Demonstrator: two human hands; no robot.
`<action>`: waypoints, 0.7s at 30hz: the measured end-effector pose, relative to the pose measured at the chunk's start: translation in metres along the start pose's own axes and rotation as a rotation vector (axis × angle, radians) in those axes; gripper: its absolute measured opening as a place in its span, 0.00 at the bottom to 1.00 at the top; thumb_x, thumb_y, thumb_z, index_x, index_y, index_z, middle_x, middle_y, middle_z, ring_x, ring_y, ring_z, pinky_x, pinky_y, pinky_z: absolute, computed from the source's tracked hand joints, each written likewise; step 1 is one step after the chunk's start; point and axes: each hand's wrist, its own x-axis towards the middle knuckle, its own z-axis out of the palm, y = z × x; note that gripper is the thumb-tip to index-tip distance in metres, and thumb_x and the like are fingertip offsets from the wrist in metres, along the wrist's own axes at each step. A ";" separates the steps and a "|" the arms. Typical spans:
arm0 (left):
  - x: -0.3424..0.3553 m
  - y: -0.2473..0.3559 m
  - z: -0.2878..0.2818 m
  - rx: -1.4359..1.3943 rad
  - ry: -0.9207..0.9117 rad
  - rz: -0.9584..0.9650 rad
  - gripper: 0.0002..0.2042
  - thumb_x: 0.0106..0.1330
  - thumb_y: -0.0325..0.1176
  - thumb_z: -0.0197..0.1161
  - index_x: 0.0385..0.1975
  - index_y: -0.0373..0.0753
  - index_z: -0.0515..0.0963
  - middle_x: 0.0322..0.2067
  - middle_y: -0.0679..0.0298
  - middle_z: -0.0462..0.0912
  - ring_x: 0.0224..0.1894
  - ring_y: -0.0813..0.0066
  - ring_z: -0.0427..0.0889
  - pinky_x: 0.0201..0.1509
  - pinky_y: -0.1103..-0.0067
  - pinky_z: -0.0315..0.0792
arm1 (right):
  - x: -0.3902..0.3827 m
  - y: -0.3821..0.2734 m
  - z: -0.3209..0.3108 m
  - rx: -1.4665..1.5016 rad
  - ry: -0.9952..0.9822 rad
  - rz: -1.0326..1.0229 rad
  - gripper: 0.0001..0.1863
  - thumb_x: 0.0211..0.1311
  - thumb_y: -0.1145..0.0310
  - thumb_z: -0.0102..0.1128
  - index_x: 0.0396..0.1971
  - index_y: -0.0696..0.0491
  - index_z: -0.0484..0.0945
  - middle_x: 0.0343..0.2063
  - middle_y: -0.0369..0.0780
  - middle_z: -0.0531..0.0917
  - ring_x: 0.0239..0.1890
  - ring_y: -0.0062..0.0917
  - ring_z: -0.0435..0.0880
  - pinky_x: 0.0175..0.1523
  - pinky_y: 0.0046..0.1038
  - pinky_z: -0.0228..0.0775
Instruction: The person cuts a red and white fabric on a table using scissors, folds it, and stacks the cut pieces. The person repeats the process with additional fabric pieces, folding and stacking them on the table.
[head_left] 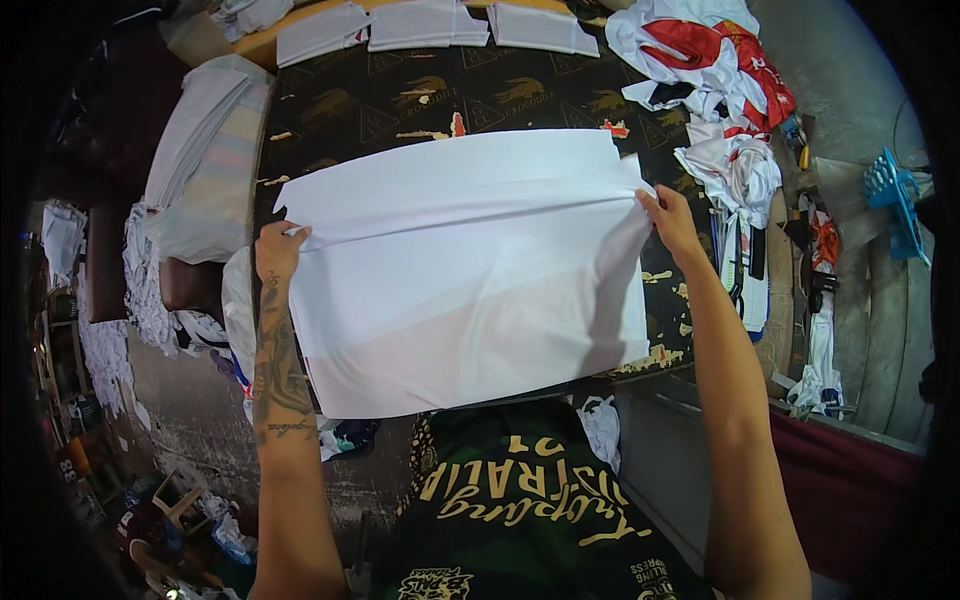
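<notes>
A wide white fabric panel (450,310) lies over the dark tabletop, its near edge hanging past the table's front. My left hand (279,250) pinches the left side of it between thumb and fingers. At the opposite side my right hand (668,218) grips it the same way. Between the two hands runs a raised crease, pulled fairly straight. Beyond the crease more white fabric (450,170) lies flat, with notched corners at both ends; whether it is the same piece or one underneath, I cannot tell.
Folded white pieces (430,24) line the table's far edge. White and red garments (700,60) are heaped at the far right. A stack of white cloth (205,130) under clear plastic stands left. The dark printed tabletop (340,110) has worn patches. A blue plastic item (897,205) is far right.
</notes>
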 end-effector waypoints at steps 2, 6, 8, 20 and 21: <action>0.010 -0.002 0.002 -0.017 0.027 -0.012 0.18 0.61 0.46 0.79 0.44 0.40 0.92 0.38 0.51 0.91 0.43 0.49 0.91 0.49 0.63 0.81 | 0.023 0.000 0.015 -0.062 0.069 0.058 0.22 0.72 0.53 0.71 0.29 0.58 0.80 0.22 0.32 0.74 0.27 0.17 0.69 0.33 0.30 0.63; 0.014 -0.025 -0.001 0.028 -0.037 -0.120 0.17 0.61 0.45 0.78 0.43 0.40 0.91 0.42 0.53 0.92 0.45 0.53 0.90 0.50 0.63 0.80 | 0.065 -0.009 0.034 -0.174 0.064 -0.022 0.21 0.70 0.52 0.72 0.32 0.59 0.84 0.21 0.37 0.77 0.26 0.25 0.74 0.37 0.34 0.68; -0.005 -0.025 0.000 0.015 0.091 -0.019 0.22 0.62 0.45 0.77 0.53 0.42 0.88 0.48 0.54 0.91 0.47 0.53 0.89 0.52 0.63 0.80 | 0.083 -0.012 0.045 -0.155 0.041 0.013 0.20 0.70 0.52 0.73 0.39 0.57 0.86 0.27 0.39 0.82 0.29 0.27 0.78 0.40 0.34 0.72; -0.031 0.060 0.042 0.567 0.241 0.273 0.37 0.79 0.61 0.53 0.85 0.56 0.56 0.84 0.53 0.51 0.85 0.44 0.48 0.81 0.34 0.40 | -0.194 0.043 0.053 -0.335 0.054 0.173 0.28 0.57 0.60 0.81 0.53 0.56 0.81 0.49 0.49 0.82 0.53 0.47 0.81 0.59 0.46 0.74; -0.019 0.069 0.042 0.558 0.295 0.324 0.37 0.79 0.60 0.54 0.85 0.56 0.56 0.84 0.53 0.52 0.85 0.43 0.48 0.81 0.34 0.40 | -0.216 0.043 0.064 -0.214 0.076 0.291 0.28 0.57 0.59 0.82 0.52 0.58 0.80 0.48 0.49 0.81 0.53 0.46 0.80 0.59 0.46 0.73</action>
